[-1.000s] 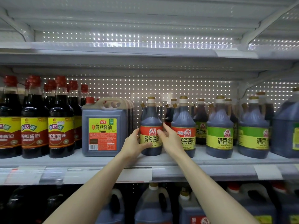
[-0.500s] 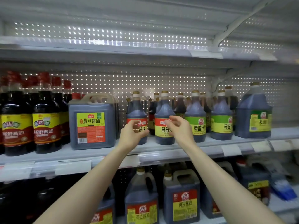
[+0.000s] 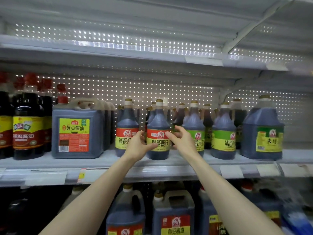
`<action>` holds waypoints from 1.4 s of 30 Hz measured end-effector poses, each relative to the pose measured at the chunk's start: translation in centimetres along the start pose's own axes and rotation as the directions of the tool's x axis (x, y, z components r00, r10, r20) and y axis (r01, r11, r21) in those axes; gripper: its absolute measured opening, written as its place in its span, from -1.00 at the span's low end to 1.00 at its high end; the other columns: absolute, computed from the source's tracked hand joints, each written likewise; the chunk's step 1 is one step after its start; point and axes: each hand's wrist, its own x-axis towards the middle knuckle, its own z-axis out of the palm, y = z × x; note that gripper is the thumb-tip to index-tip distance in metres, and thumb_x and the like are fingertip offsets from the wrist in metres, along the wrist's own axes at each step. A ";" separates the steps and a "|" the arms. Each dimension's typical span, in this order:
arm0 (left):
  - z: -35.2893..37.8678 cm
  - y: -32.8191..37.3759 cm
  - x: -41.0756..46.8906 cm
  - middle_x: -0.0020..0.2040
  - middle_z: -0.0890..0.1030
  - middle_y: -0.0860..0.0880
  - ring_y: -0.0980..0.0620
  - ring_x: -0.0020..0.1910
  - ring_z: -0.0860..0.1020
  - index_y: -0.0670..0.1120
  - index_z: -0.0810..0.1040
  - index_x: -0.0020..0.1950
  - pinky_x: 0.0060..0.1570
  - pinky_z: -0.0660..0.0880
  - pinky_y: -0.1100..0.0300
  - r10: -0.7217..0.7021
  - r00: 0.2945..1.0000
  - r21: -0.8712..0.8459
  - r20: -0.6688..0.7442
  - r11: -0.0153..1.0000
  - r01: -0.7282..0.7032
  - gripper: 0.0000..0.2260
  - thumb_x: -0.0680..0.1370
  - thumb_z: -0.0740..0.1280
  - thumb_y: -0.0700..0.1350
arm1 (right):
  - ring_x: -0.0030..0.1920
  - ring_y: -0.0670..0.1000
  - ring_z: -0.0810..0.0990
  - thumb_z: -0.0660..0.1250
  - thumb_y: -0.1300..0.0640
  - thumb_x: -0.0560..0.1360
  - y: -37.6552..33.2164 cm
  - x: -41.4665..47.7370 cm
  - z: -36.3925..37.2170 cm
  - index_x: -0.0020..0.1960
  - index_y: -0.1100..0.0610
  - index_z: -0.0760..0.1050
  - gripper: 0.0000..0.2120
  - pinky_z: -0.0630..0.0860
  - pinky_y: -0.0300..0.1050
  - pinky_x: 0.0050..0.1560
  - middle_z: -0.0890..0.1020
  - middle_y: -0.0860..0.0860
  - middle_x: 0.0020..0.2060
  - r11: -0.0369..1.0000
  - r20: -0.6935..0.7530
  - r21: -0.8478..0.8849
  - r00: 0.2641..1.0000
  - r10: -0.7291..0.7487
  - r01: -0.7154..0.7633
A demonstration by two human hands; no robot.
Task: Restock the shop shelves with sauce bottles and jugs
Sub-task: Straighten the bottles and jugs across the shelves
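Sauce bottle (image 3: 157, 133) stands upright on the shelf (image 3: 108, 160), one hand on each side of it.
Head view: the red-labelled bottle is second to the right of the square jug (image 3: 77, 131), long axis vertical, straight ahead between the hands. Left hand (image 3: 137, 147) curls round its left side, thumb across the label. Right hand (image 3: 183, 141) has fingertips touching its right edge; can't tell if it grips. The left hand looks better seated, so a small straightening turn seems likely.

Your left hand (image 3: 137, 146) and right hand (image 3: 184, 141) hide the sides of the red-label bottle (image 3: 158, 133). At 6 o'clock the jugs (image 3: 172, 214) are cut off. At 9 o'clock the dark bottle (image 3: 5, 124) is too. At 4 o'clock everything is blurry.
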 end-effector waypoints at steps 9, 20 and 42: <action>1.7 -0.4 1.7 0.12 0.62 -0.01 0.03 0.09 0.59 -0.10 0.46 0.27 0.12 0.50 0.16 -0.041 0.999 0.012 0.028 0.999 0.041 -0.49 0.37 0.54 -0.16 | 0.18 0.02 0.57 0.36 -0.01 0.53 1.9 3.0 0.1 0.42 -0.02 0.34 -0.51 0.54 0.15 0.18 0.57 -0.08 0.17 0.996 0.130 0.081 0.991 -0.037 0.026; 2.1 -1.0 3.1 0.15 0.60 -0.02 0.04 0.10 0.57 -0.12 0.45 0.29 0.10 0.48 0.19 -0.054 0.998 0.015 0.041 0.998 0.054 -0.49 0.39 0.52 -0.19 | 0.10 -0.08 0.52 0.29 0.08 0.58 2.9 4.1 1.2 0.44 0.07 0.35 -0.56 0.52 -0.06 0.19 0.57 -0.02 0.16 0.991 0.101 0.058 0.987 -0.125 0.119; 2.2 -1.8 3.5 0.26 0.53 -0.06 0.01 0.19 0.52 -0.13 0.32 0.38 0.22 0.48 0.08 -0.047 0.997 -0.080 0.065 0.995 0.052 -0.42 0.42 0.48 -0.22 | 0.03 -0.07 0.58 0.26 0.05 0.59 3.6 4.0 2.0 0.38 0.05 0.39 -0.64 0.55 -0.18 0.03 0.58 -0.07 0.03 0.993 0.094 0.073 0.991 -0.099 0.093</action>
